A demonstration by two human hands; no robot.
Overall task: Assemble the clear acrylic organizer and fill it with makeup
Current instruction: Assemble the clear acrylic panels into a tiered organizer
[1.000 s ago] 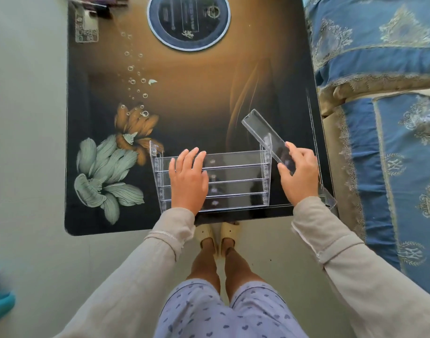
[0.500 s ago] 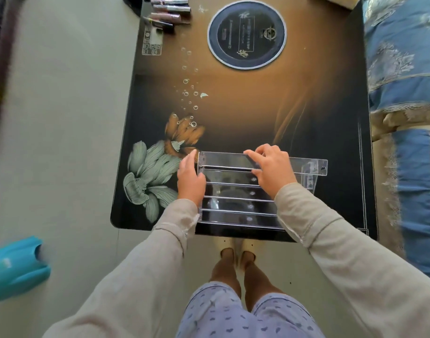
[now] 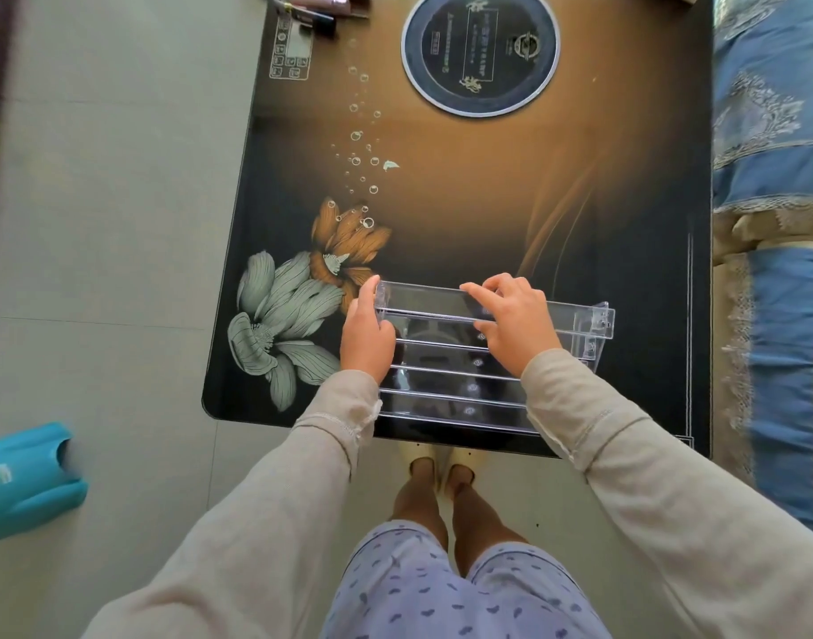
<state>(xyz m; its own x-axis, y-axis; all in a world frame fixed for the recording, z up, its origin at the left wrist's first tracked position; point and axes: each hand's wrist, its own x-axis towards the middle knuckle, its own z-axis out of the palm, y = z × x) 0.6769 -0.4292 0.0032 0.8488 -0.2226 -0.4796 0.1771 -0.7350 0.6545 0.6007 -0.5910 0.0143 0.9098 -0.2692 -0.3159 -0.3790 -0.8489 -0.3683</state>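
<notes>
Organizer (image 3: pixel 464 366) is seated on the worktop (image 3: pixel 487 200) at the 6 o'clock edge, just right of centre. It is clear, with several long rails stacked front to back between two side walls.

A clear strip (image 3: pixel 423 299) is laid across the organizer's 12 o'clock side, running 9 to 3. Its right end reaches the side wall at 3 o'clock. Whether it is locked into the slots cannot be told.

Left hand (image 3: pixel 365 336): placed at the organizer's 9 o'clock end and closed round the side wall, thumb stretched toward 12 along the strip's left corner.

Right hand (image 3: pixel 515 325): set on top, right of the organizer's middle. Its fingers are curled over the strip's far edge and the index finger is laid out toward 9 along it. The strip is gripped there.

The organizer is thus bracketed by the hands, with the left part of the strip between them and its 3 o'clock end left uncovered.

Makeup (image 3: pixel 312 6), a few tubes and pencils, is seen at the worktop's 11 o'clock corner, well apart from the organizer. A round disc (image 3: pixel 480 53) is set at 12 o'clock.

A bed (image 3: pixel 773 177) with a blue patterned cover is butted against the 3 o'clock side. A blue object (image 3: pixel 22 477) is seen on the floor (image 3: pixel 119 223) at 8 o'clock.
</notes>
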